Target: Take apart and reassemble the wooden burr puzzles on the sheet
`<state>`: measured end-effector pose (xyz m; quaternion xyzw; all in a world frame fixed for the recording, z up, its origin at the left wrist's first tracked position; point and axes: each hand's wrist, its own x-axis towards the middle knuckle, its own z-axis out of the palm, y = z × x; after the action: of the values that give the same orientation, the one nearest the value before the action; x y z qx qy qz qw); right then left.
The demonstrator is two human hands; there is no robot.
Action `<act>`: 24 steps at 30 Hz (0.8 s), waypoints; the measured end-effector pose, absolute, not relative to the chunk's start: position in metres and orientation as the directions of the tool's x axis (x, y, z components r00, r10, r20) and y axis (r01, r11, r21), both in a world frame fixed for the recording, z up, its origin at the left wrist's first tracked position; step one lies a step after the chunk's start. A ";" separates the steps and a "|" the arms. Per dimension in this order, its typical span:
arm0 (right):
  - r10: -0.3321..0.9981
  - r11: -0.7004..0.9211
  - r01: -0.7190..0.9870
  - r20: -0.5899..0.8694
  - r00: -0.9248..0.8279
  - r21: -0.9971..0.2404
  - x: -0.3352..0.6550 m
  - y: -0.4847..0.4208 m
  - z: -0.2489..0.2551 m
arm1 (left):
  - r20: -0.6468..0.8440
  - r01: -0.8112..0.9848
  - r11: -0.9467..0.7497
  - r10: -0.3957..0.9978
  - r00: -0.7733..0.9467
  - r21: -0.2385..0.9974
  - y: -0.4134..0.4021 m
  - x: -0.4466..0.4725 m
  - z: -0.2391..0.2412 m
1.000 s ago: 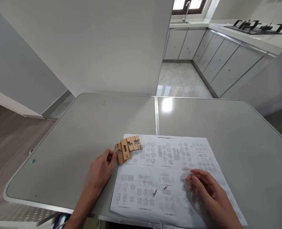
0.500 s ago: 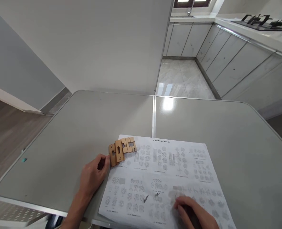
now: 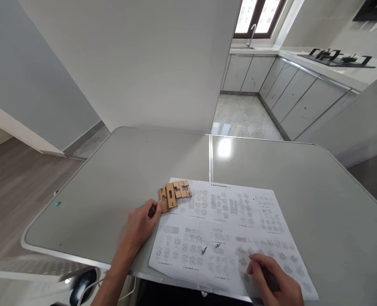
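Note:
A cluster of notched wooden puzzle blocks (image 3: 174, 194) with handwritten numbers lies at the top left corner of a printed instruction sheet (image 3: 227, 225). My left hand (image 3: 142, 225) rests on the table just left of the blocks, its fingertips touching the nearest block, fingers curled. My right hand (image 3: 271, 278) lies on the sheet's lower right part, fingers bent and pressing the paper, with nothing visible in them.
The grey folding table (image 3: 112, 178) has a metal seam down its middle and a rounded metal rim. A white wall panel stands behind it. Kitchen cabinets (image 3: 290, 89) and a stove top are at the far right. A dark object and cable lie below the table's near edge.
The view has shifted and tilted up a little. My right hand slid down toward the sheet's lower right corner. My left hand stays at the blocks.

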<state>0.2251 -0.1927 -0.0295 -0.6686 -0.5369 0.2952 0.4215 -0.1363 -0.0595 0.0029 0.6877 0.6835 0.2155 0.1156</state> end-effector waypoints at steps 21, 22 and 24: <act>0.949 0.055 0.612 0.231 0.213 -0.789 0.220 -0.187 -0.040 | 0.250 0.871 -0.120 0.968 -0.004 0.477 -0.056 -0.143 -0.009; 0.950 0.059 0.609 0.233 0.209 -0.791 0.219 -0.187 -0.040 | 0.250 0.868 -0.118 0.968 -0.007 0.482 -0.056 -0.143 -0.008; 0.952 0.069 0.607 0.235 0.198 -0.792 0.219 -0.186 -0.040 | 0.248 0.862 -0.117 0.969 -0.010 0.493 -0.056 -0.143 -0.007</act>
<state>0.2191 -0.1864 -0.0396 -0.6504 -0.5990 0.2056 0.4193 -0.1428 -0.0562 -0.0075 0.6965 0.6571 0.2710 0.0986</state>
